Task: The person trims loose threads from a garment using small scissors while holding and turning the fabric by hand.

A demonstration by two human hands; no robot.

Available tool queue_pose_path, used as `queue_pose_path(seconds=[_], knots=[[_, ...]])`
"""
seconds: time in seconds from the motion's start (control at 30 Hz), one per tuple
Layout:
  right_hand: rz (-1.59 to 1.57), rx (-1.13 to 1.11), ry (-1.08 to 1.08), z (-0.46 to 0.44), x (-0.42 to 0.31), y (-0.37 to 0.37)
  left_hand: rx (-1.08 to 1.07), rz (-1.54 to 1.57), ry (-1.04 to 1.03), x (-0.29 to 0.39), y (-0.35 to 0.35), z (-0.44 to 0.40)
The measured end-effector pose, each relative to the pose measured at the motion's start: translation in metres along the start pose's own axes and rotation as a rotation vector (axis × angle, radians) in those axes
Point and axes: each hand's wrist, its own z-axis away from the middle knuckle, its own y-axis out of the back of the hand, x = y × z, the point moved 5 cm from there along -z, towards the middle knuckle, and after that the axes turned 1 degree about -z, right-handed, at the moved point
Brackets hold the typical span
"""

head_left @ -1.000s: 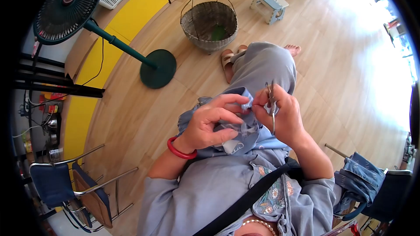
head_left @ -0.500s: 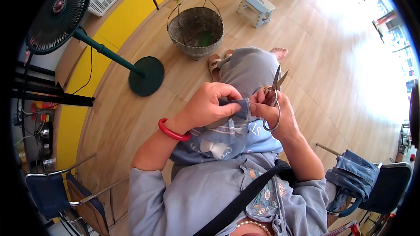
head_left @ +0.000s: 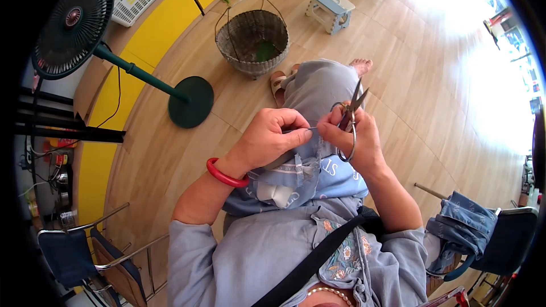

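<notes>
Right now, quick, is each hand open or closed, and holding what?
Left hand: closed, pinching a thin bluish strand; thread or cloth, can't tell.
Right hand: closed, holding scissors, blades slightly apart.

A grey-blue top [head_left: 256, 250] with flower embroidery [head_left: 344, 253] is worn, crossed by a black strap [head_left: 311, 260]. Grey trousers [head_left: 327, 82], a pearly bead necklace [head_left: 329, 291] and, on the left wrist [head_left: 232, 165], a smooth red bangle [head_left: 226, 177] are also worn.

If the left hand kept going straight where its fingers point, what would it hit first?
Probably the right hand, which holds scissors; it faces the left hand across a narrow gap, though depth is hard to judge.
</notes>
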Motion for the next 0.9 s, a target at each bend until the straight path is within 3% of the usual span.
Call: queue_pose_path(seconds=[0.17, 0.67, 0.9], knots=[[-0.152, 0.071, -0.042, 0.003, 0.002, 0.014, 0.003, 0.03, 0.028, -0.006, 0.001, 0.001], [-0.087, 0.248, 0.001, 0.006, 0.006, 0.057, 0.038, 0.052, 0.016, -0.005, 0.002, -0.013], [-0.011, 0.197, 0.034, 0.006, 0.001, 0.029, 0.009, -0.036, -0.014, 0.001, -0.005, -0.025]])
